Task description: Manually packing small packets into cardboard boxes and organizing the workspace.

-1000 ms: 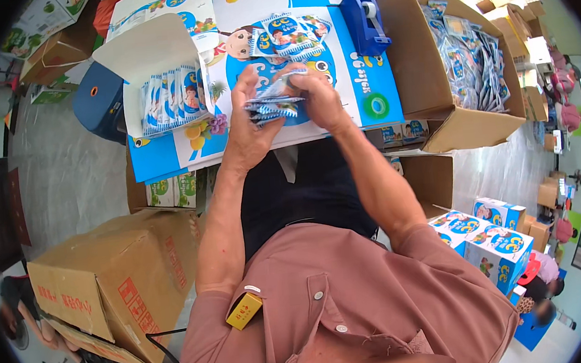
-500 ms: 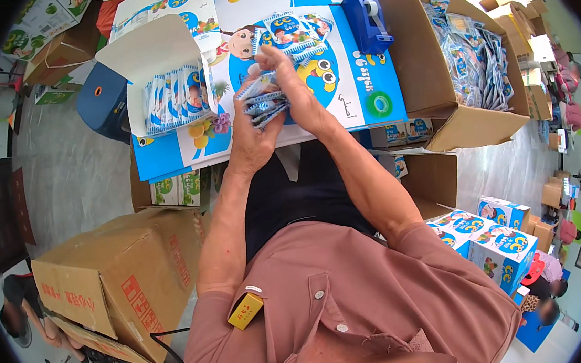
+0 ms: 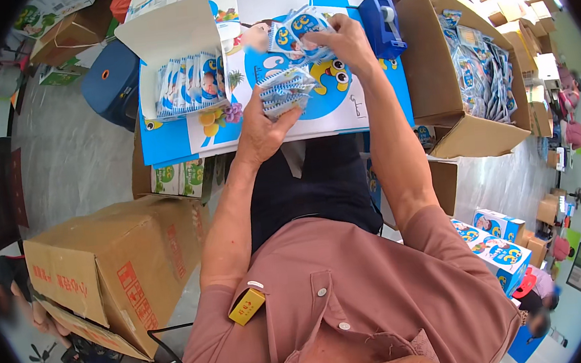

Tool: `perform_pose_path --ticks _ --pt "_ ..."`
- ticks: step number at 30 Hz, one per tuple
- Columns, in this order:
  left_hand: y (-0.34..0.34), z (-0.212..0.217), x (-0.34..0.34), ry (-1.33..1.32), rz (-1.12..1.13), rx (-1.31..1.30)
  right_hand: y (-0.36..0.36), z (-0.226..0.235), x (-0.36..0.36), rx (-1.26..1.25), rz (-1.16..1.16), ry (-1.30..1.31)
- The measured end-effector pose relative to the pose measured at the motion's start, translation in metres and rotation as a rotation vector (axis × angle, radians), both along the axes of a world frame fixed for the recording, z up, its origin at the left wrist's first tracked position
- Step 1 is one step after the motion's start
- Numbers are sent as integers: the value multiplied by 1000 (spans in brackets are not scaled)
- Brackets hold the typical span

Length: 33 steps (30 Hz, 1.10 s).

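Now the left hand [image 3: 258, 132] grips a stack of packets [image 3: 284, 91] mid-bench. Right hand [image 3: 344, 42], at one o'clock, pinches more packets [image 3: 298, 27]. They probably go next into the open box [image 3: 189, 86] at ten o'clock.

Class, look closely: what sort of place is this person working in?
Probably a packing workshop or small warehouse: an open cardboard box full of sachets, a white carton being filled with them, and a blue tape dispenser on the table.

The left hand [image 3: 258, 132] grips a stack of packets [image 3: 284, 89]; the right hand [image 3: 340, 39] lifts more packets [image 3: 296, 29] above the printed board [image 3: 339, 108].
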<state>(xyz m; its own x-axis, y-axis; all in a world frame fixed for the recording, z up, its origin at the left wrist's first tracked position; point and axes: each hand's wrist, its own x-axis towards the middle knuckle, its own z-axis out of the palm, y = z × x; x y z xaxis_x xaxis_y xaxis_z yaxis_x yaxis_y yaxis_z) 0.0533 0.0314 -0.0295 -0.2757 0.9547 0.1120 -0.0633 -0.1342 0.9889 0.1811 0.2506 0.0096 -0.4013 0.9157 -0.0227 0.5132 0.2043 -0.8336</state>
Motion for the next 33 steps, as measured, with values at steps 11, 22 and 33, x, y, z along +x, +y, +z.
perform_pose_path --ticks 11,22,33 --pt "2 -3 2 266 125 147 -84 -40 22 -425 391 660" --pt "-4 -6 5 246 87 109 -116 -11 21 -275 242 489" --pt "5 3 17 238 196 235 -111 -53 14 -366 270 817"
